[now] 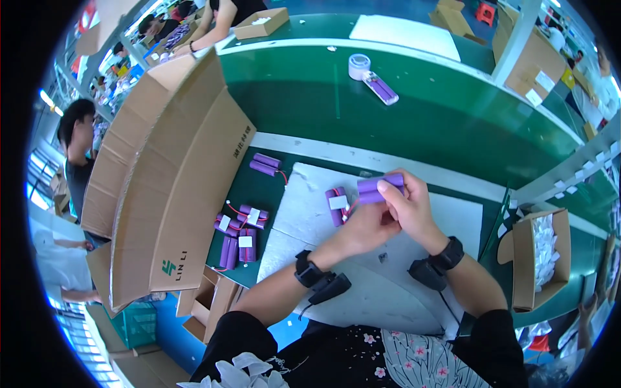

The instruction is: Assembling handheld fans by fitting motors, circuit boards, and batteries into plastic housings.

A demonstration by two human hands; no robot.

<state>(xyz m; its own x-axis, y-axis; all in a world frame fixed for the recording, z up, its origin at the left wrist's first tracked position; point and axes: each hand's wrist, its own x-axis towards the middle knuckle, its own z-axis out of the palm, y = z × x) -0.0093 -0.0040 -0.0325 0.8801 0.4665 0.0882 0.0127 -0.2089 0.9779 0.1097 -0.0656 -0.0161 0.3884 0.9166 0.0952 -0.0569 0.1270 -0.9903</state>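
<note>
Over the pale work mat, my right hand (414,208) grips a purple battery pack (370,192) of joined cylinders, thumb pressed on its side. My left hand (370,227) is just below it, fingers curled together and partly hidden by the right hand; whatever they pinch is too small or covered to make out. Beside my left hand lies another purple battery pack (336,202) with a white label and red wires. To the left, on the green table, sit several more wired packs, among them a labelled pack (247,246) and a lone pack (265,164) farther back.
A large open cardboard carton (200,174) rises at the left. On the right stands a small cardboard box (524,265) of white pieces. A tape roll (359,66) and a purple pack (380,88) rest against the far green surface. Other people work beyond.
</note>
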